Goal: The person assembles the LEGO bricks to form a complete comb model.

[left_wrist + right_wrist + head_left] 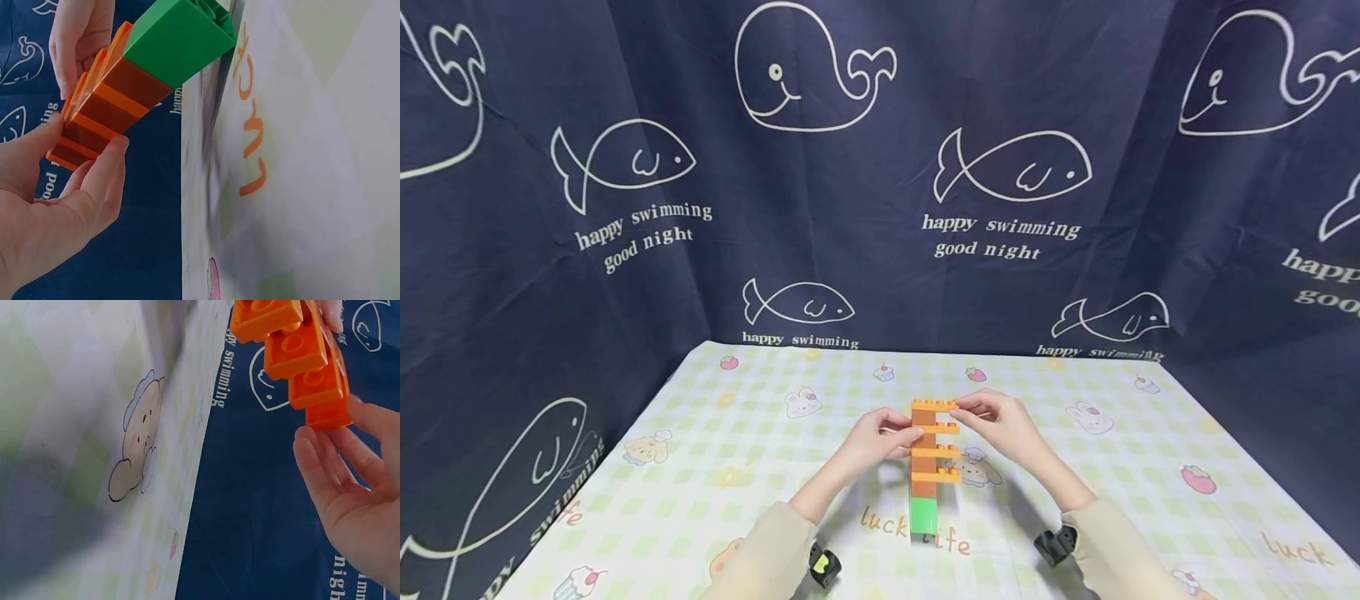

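A tower of toy building blocks (925,483) stands between my two hands. Its lowest piece is a green block (178,40); above it brown blocks (136,82) alternate with orange bricks (265,317) that jut out to the right like steps. The green block's hollow underside shows in the left wrist view; whether it touches the table I cannot tell. My left hand (874,442) grips the tower's upper part from the left, thumb and fingers on opposite sides. With thumb and fingertips, my right hand (1000,421) pinches the free end of the topmost orange brick (935,405).
A checked cloth with cartoon prints covers the table (715,433). Behind it and at the sides hangs a dark blue curtain (880,225) with white whales and fish. Black wrist cameras (1056,546) sit at both sleeves, near the tabletop.
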Motion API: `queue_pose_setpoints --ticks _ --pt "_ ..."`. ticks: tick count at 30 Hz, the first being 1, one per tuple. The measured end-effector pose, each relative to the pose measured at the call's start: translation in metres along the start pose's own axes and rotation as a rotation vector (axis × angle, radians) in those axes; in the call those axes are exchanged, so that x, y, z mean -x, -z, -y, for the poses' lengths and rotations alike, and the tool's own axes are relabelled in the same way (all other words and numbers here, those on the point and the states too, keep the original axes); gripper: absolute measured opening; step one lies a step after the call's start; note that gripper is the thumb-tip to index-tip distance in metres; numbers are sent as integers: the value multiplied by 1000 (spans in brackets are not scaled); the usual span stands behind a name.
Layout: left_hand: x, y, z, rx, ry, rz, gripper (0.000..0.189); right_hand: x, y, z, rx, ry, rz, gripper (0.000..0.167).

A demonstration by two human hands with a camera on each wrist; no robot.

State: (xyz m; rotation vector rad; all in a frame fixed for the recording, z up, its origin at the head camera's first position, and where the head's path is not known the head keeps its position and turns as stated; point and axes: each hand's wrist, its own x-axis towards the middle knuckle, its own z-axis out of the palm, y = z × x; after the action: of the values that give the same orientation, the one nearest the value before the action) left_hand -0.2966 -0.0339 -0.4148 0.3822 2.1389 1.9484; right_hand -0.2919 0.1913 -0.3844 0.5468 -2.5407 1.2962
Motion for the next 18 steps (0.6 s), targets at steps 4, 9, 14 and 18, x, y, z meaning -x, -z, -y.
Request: queue_pose_setpoints --ticks 4,9,14,18 --pt "-3 -1 2 -14 -2 -20 44 -2 -2 -2 49 0 13 23" --pt "-6 -2 5 -59 -25 -20 42 -3 -4 -7 83 -21 52 26" --pt "-7 -1 9 -129 -12 -6 40 -3 -7 -12 117 -46 121 28" --pt "-7 2 10 -193 22 21 38 -3 -11 -17 138 -82 161 29"
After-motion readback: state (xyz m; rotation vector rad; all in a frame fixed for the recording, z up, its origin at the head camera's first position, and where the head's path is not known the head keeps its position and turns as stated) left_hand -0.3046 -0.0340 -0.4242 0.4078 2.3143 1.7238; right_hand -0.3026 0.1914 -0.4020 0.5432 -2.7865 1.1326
